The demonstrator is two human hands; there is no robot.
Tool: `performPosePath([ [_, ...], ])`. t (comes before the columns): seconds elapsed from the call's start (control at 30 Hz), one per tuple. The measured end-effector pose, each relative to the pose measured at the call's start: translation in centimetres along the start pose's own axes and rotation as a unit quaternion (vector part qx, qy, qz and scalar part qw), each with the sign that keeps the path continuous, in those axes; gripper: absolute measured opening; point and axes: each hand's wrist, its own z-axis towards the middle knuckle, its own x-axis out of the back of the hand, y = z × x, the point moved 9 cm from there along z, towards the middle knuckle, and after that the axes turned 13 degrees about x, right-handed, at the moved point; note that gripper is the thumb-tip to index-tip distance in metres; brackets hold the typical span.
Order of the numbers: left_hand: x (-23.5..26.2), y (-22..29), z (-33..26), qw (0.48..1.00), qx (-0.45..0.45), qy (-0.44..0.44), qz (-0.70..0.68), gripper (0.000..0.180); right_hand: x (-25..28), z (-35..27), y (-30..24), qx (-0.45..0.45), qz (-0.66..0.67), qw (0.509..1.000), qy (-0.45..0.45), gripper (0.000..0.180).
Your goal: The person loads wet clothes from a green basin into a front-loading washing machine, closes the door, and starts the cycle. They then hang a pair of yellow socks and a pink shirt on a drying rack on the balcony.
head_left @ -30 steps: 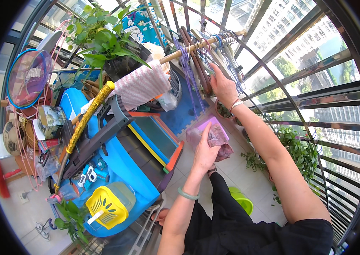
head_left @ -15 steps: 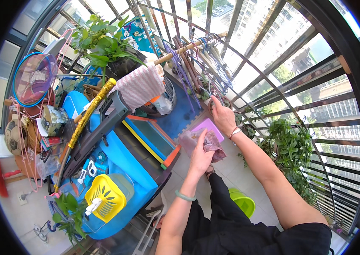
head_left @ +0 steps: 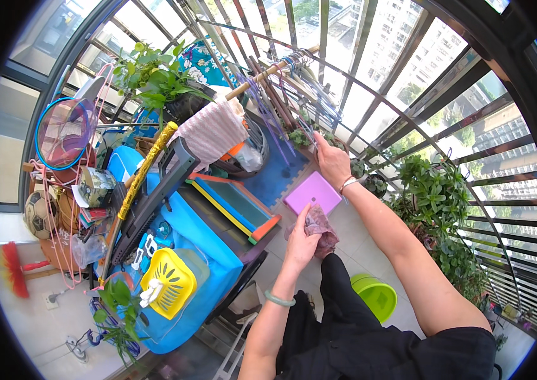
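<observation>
My left hand [head_left: 302, 239] holds a crumpled clear plastic bag [head_left: 319, 226] with dark reddish contents, just above my black-clad knee. My right hand [head_left: 332, 162] reaches forward and down, fingers curled on something thin among the small potted plants [head_left: 299, 137] by the railing; what it grips is too small to make out. A purple foam mat [head_left: 312, 193] lies on the floor between my two hands. Clothes hangers [head_left: 294, 63] dangle from a wooden pole above my right hand.
A blue covered machine [head_left: 192, 244] with a yellow basket [head_left: 168, 282] fills the left. Leafy plants [head_left: 436, 190] line the railing on the right. A green bucket [head_left: 376, 296] stands by my leg. A striped towel [head_left: 210, 133], ball and racket sit further left.
My right hand has come down from the hanger pole to the small plants near the floor. My left hand with the bag has sunk lower, toward my knee.
</observation>
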Motion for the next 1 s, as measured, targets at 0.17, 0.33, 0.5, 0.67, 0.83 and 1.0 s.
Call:
performPosePath([
  [0.17, -0.8, 0.9, -0.1, 0.999, 0.040, -0.023, -0.010, 0.069, 0.4, 0.2, 0.2, 0.044, 0.049, 0.998, 0.003, 0.039],
  [0.33, -0.7, 1.1, 0.4, 1.000, -0.029, -0.001, 0.005, 0.071, 2.0, -0.9, 0.1, 0.026, 0.080, 0.996, -0.009, 0.039],
  [0.5, -0.5, 0.6, 0.6, 1.000, -0.006, -0.013, -0.014, 0.071, 4.4, -2.4, 0.4, 0.013, 0.133, 0.991, 0.025, 0.039],
  [0.67, -0.9, 2.0, 1.0, 0.997, 0.059, -0.030, -0.030, 0.071, 4.9, -3.4, 0.5, -0.008, 0.140, 0.989, 0.044, 0.039],
  [0.83, -0.9, 3.4, 1.5, 1.000, -0.016, -0.014, -0.016, 0.069, 6.4, -3.9, -1.4, -0.034, 0.131, 0.989, 0.053, 0.037],
  [1.0, -0.7, 3.3, -0.2, 0.999, -0.017, -0.021, -0.019, 0.068, 9.7, -7.0, -3.8, -0.010, 0.071, 0.995, 0.062, 0.029],
])
